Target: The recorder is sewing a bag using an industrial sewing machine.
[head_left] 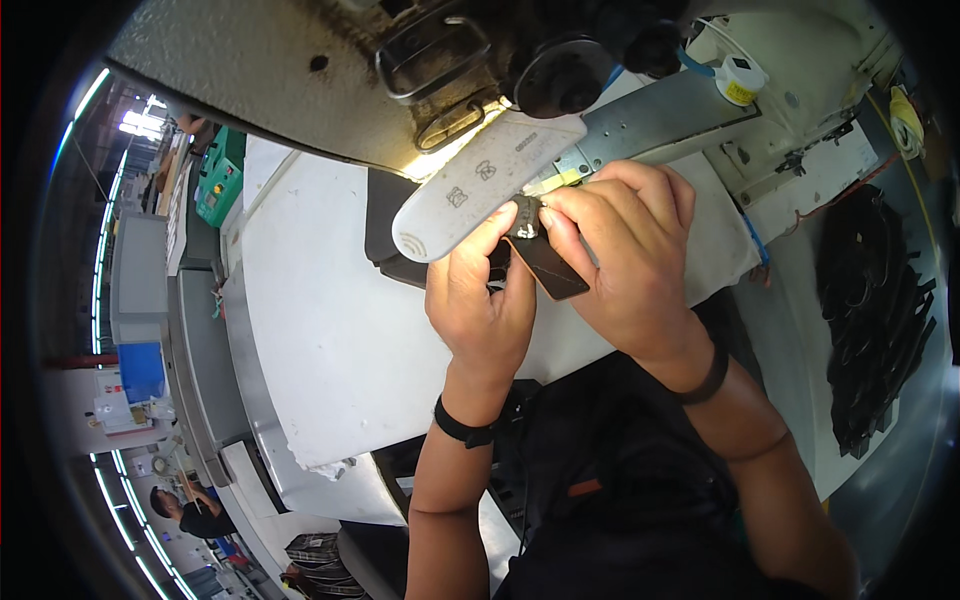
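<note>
Closely, between two bare hands, a small dark brown, leather-like strip with a paler edge (550,270) is held just below the rounded end of a long whitish plastic-looking guard (480,190), with its free end angled down toward the wearer. At its upper end a grey-brown tab marked by a whitish patch (525,214) is gripped; whether the two are one joined piece cannot be told. By its look, the strip is judged light and thin, fairly stiff yet bendable, more matte than slippery, and not easily broken, though its finish could perhaps be creased. It is best taken by the edges near the tab, where fingertips can be set without the flat face being covered.

By the left hand (475,290) the tab's left side is pinched, the thumb and index finger being brought nearly together and the other fingers curled. By the right hand (630,245) the other side is pinched between thumb and index fingertip, the remaining fingers being loosely bent. Both grasps are only narrowly parted. Beneath, a broad white work surface (320,330) is spread; at right, a heap of black pieces (870,310) is seen.
</note>
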A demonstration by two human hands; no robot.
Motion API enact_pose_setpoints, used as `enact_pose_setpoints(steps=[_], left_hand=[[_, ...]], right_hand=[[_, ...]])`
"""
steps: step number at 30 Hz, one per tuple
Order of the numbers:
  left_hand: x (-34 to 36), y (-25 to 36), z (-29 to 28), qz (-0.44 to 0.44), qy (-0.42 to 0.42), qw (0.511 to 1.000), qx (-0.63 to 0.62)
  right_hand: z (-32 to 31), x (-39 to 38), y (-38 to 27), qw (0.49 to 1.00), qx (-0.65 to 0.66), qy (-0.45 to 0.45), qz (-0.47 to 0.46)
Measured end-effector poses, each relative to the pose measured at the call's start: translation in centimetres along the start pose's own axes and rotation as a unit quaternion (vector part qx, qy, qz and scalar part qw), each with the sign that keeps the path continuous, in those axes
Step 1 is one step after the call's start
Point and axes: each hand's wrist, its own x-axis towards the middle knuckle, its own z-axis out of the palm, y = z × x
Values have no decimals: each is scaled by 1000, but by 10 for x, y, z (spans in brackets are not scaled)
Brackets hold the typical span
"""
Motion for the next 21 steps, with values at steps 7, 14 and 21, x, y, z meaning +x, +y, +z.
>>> enact_pose_setpoints(steps=[7,14,21], left_hand=[[2,10,8,2,34,999,20],[3,7,12,23,46,998,38],[-1,13,15,4,45,997,55]], right_hand=[[2,2,11,999,8,9,-30],[6,17,20,994,96,-9,54],[2,41,14,891,386,-70,228]])
